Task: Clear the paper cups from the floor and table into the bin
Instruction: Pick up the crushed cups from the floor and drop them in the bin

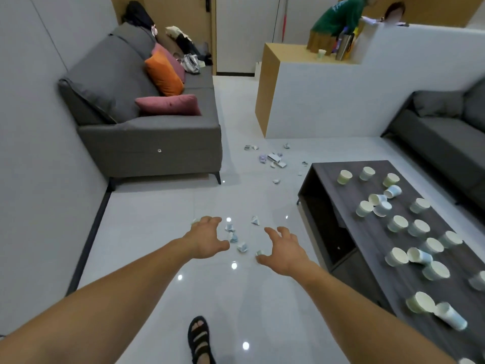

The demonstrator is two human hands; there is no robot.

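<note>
Left hand [207,237] hovered low over the floor [157,258], fingers spread and loosely bent, holding nothing. Just to its right, between the two hands, a small cluster of crushed paper cups [242,246] lay on the pale tiles. Right hand [284,252] was spread wide too and empty, its thumb just beside one flattened cup [259,253]; whether it touched could not be told. Farther right, the dark worktop [367,240] carried many whole paper cups [397,223], some upright, some tipped. Gathering the floor litter looked to be the step in hand. The next move would call for closing both hands inward and down around the cluster. No bin was in view.
</note>
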